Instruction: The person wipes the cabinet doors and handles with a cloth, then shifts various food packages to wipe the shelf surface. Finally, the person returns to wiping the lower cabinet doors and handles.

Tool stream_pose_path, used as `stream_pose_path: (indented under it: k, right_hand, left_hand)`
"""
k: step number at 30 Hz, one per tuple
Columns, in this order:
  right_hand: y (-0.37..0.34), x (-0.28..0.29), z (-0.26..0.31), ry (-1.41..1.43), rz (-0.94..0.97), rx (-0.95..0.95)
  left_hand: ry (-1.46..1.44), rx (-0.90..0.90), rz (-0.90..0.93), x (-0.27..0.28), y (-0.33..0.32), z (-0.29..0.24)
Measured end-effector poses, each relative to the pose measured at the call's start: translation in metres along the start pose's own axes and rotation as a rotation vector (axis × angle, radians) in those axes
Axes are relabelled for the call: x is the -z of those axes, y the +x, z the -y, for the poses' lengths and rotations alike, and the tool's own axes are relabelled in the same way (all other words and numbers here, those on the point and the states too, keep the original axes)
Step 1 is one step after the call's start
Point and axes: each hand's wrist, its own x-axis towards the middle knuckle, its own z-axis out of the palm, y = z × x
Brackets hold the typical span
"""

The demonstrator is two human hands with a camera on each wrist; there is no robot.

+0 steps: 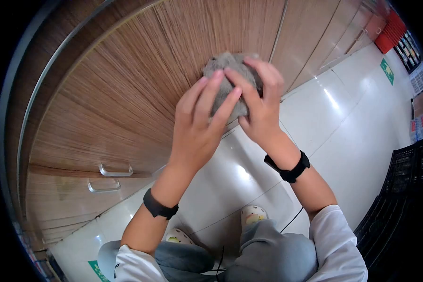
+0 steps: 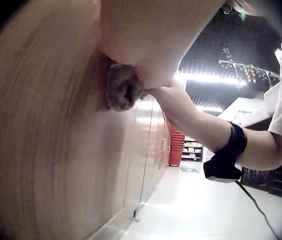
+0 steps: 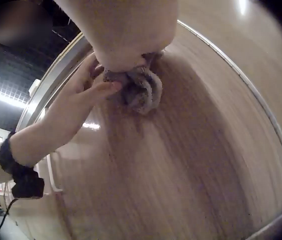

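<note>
A bunched grey cloth [image 1: 226, 91] lies against the upright wood-grain cabinet front [image 1: 141, 70]. My left hand [image 1: 199, 110] holds its left side, fingertips and thumb lying over the fabric. From the right, my right hand [image 1: 263, 101] grips it with bent fingers, the thumb low at its edge. Both hands nearly meet over the middle. In the left wrist view the cloth [image 2: 123, 87] shows as a crumpled bundle beneath my left hand [image 2: 146, 40]. Folds of the cloth [image 3: 143, 92] show in the right wrist view, with the left thumb against them; the right fingertips are hidden there.
Metal handles [image 1: 116, 172] stick out from the cabinet at lower left. White floor tiles [image 1: 333, 108] spread below and to the right. Black crates [image 1: 402, 174] stand at the right edge, red baskets [image 1: 390, 33] at upper right. A thin cable [image 1: 292, 220] hangs near the legs.
</note>
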Motion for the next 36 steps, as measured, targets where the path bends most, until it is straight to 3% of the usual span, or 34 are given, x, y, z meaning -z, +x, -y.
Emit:
stream_pose_path:
  k: [1,4,8,14,18,20,22,25,29,32,34,36]
  right_hand:
    - [0.002,-0.006,-0.004,0.005,0.000,-0.002]
    - [-0.005,-0.022,-0.009,-0.107,-0.037,0.058]
    - [-0.051,-0.038,-0.022,-0.007,0.027,-0.005]
    - [-0.109,-0.037,-0.022,0.224,0.242,-0.210]
    - [-0.087,-0.035,-0.028,0.177,0.209,-0.110]
    - [-0.052,-0.026,-0.027,0.148,0.169,-0.061]
    - [-0.024,-0.018,-0.020,0.059,0.039,0.015]
    - [-0.034,-0.022,-0.020,0.030,0.031,-0.023]
    - [-0.067,-0.031,-0.025,0.027,0.043,-0.070]
    - [-0.064,-0.028,-0.025,0.040,0.060,-0.078]
    - [-0.038,-0.021,-0.021,0.124,0.038,-0.161]
    - [-0.015,-0.018,-0.016,0.057,-0.027,-0.078]
  left_hand:
    - [0.174,-0.086,0.031,-0.003,0.005,0.000]
    - [0.310,-0.075,0.095,-0.015,-0.001,0.001]
    - [0.297,-0.066,0.151,-0.034,-0.028,0.000]
    - [0.104,0.018,0.456,-0.052,-0.070,-0.007]
    - [0.125,0.030,0.418,-0.044,-0.047,-0.010]
    - [0.321,-0.023,0.270,-0.035,-0.024,-0.014]
    - [0.395,-0.019,0.239,-0.028,-0.011,-0.016]
    - [0.469,-0.009,0.201,-0.033,-0.014,-0.019]
    - [0.366,0.011,0.285,-0.050,-0.042,-0.019]
    - [0.520,-0.004,0.325,-0.049,-0.040,-0.024]
    - [0.595,0.002,0.242,-0.039,-0.018,-0.026]
    - [0.577,0.004,0.180,-0.033,-0.003,-0.021]
